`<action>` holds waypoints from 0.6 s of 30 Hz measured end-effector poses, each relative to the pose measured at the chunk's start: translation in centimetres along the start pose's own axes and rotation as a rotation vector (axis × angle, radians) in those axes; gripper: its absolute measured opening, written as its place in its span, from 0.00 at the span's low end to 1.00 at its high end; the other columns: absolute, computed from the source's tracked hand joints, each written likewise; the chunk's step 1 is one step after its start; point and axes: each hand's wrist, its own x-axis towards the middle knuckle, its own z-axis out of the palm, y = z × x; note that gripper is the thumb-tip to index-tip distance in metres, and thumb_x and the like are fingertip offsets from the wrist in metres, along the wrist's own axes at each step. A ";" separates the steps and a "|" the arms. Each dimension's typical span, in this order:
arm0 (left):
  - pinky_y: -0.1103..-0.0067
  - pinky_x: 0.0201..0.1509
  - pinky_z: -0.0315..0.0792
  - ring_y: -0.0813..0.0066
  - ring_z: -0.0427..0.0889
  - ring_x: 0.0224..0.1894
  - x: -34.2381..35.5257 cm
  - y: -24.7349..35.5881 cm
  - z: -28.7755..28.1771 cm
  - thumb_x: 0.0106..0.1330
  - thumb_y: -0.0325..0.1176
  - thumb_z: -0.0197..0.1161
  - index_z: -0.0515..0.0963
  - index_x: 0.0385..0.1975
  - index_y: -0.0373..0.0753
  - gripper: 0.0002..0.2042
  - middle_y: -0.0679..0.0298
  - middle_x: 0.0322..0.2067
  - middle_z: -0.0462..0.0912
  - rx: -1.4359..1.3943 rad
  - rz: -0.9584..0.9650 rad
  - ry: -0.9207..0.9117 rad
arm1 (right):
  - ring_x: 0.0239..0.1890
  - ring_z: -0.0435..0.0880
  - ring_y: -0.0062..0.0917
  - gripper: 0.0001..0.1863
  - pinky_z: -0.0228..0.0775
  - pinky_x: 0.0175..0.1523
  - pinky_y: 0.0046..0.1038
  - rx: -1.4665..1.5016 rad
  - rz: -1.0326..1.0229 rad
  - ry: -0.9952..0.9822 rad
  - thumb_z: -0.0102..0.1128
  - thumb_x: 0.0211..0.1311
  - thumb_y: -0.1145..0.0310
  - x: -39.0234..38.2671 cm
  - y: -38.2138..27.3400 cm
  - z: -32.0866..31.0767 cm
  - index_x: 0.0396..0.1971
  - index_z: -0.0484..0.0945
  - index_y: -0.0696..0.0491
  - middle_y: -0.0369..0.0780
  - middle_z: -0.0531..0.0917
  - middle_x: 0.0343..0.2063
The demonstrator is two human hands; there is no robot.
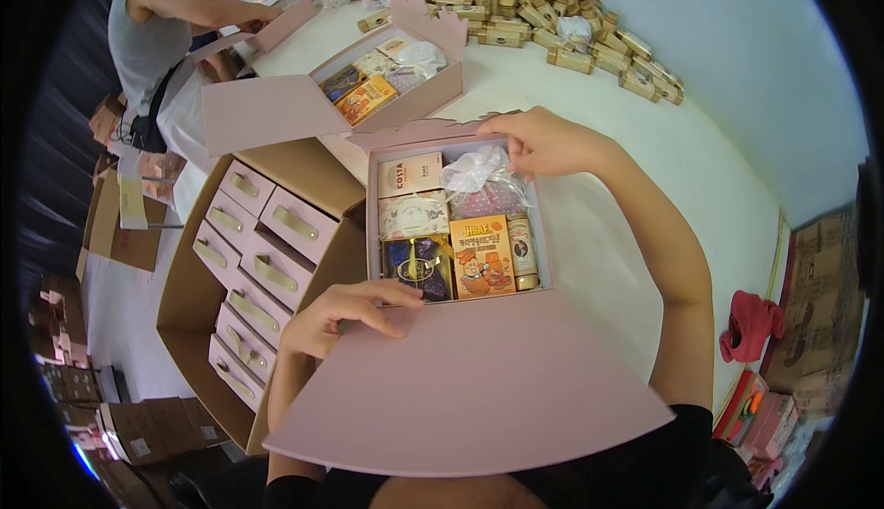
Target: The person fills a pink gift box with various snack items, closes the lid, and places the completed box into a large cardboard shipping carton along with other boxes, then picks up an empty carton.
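A pale pink gift box (545,260) lies in front of me, its lid (479,380) folded out toward my body. My left hand (336,317) rests with stretched fingers on the lid near its hinge, at the box's near left corner. At the far right corner my right hand (557,143) grips the scalloped far edge, the fingers bent over the rim. Inside sit an orange snack packet (481,256), a small bottle (522,256), a white gauze pouch (483,177), a white carton (410,175), a floral packet (414,215) and a dark blue packet (419,269).
An open brown carton (198,279) on the left holds several pink boxes with strap handles. Beyond stands another open, filled gift box (419,108). Gold-coloured small packs (589,44) heap at the back. A co-worker (161,39) works at far left. A red cloth (750,327) lies right.
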 end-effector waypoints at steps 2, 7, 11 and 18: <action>0.58 0.61 0.57 0.50 0.69 0.56 0.4 0.3 0.0 0.46 0.38 0.69 0.82 0.35 0.38 0.16 0.49 0.48 0.76 0.066 0.040 0.074 | 0.25 0.81 0.20 0.26 0.73 0.31 0.24 -0.051 -0.090 0.086 0.54 0.49 0.80 -0.6 0.1 -0.5 0.53 0.69 0.55 0.38 0.80 0.20; 0.69 0.65 0.50 0.60 0.59 0.62 0.0 -1.2 -1.2 0.62 0.38 0.57 0.60 0.58 0.31 0.27 0.50 0.57 0.64 0.104 -0.235 0.455 | 0.30 0.77 0.24 0.22 0.69 0.40 0.25 -0.023 -0.289 0.491 0.58 0.51 0.74 0.8 4.3 1.1 0.50 0.74 0.51 0.40 0.80 0.28; 0.72 0.68 0.42 0.64 0.47 0.67 2.7 -4.0 -1.8 0.64 0.34 0.53 0.43 0.65 0.31 0.34 0.51 0.64 0.50 0.313 -0.126 0.618 | 0.43 0.72 0.26 0.21 0.63 0.50 0.25 -0.045 -0.328 0.714 0.57 0.52 0.74 1.1 6.1 0.5 0.49 0.75 0.49 0.38 0.74 0.38; 0.73 0.68 0.43 0.62 0.45 0.68 2.0 -6.4 -1.4 0.61 0.24 0.50 0.36 0.67 0.41 0.37 0.52 0.67 0.40 0.440 -0.346 0.663 | 0.50 0.70 0.24 0.14 0.62 0.53 0.26 0.388 -0.297 0.798 0.56 0.55 0.75 1.3 8.3 2.2 0.43 0.76 0.54 0.38 0.72 0.45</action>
